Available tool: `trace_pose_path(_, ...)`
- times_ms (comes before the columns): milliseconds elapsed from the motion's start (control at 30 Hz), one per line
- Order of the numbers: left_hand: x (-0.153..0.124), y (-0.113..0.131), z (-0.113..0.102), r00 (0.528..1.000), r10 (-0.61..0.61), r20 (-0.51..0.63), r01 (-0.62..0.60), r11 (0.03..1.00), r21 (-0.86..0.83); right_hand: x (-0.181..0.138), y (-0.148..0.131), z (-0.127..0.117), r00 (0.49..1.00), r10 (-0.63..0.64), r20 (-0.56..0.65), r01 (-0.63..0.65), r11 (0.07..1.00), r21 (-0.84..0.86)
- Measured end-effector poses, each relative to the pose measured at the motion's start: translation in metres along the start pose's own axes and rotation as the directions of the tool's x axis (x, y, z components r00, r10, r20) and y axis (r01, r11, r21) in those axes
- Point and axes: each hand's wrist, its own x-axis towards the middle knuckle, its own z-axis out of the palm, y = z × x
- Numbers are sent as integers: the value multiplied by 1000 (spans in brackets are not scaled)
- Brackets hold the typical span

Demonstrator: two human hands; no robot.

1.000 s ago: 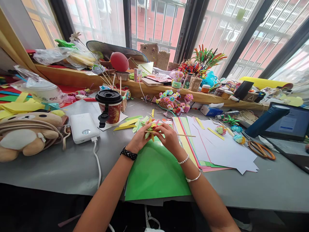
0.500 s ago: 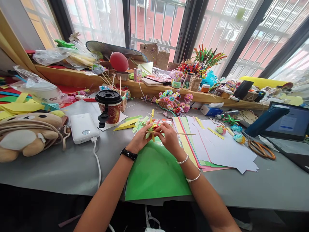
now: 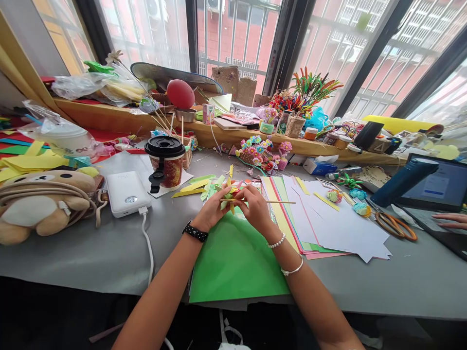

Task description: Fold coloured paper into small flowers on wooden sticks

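Both hands meet over a glossy green sheet (image 3: 237, 262) on the table. My left hand (image 3: 212, 210) is closed around a green and yellow paper flower (image 3: 229, 191). A thin wooden stick (image 3: 279, 202) runs out from the flower to the right, beneath the fingers of my right hand (image 3: 253, 204). Those fingers pinch at the flower's base by the stick; the exact contact is hidden. Just beyond the hands lie green and yellow paper strips (image 3: 193, 186).
Left stand a lidded coffee cup (image 3: 166, 165), a white power bank (image 3: 127, 194) and a plush bear (image 3: 40, 204). To the right lie paper sheets (image 3: 339, 223), scissors (image 3: 396, 226) and a laptop (image 3: 434, 189), with another person's hand (image 3: 450, 220) over it.
Another person's hand has come into view at the right edge, over the laptop. My own hands have barely moved and keep their hold on the paper flower.
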Motion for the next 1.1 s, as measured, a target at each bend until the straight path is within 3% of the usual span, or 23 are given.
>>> trace_pose_path(167,1,-1,-2,1000,-3,9,2,1000,12,0,-1,-1,1000,-28,8,29,999,-44)
trace_pose_path(333,1,2,-3,998,1,62,-1,1000,4,1,2,-7,985,-155,77,163,982,-99)
trace_pose_path(800,-4,3,2,999,-7,43,3,997,83,1,3,-8,987,-145,-75,140,988,-63)
trace_pose_path(1100,-5,2,4,994,22,108,-32,995,93,0,1,-5,973,-186,-135,170,978,-120)
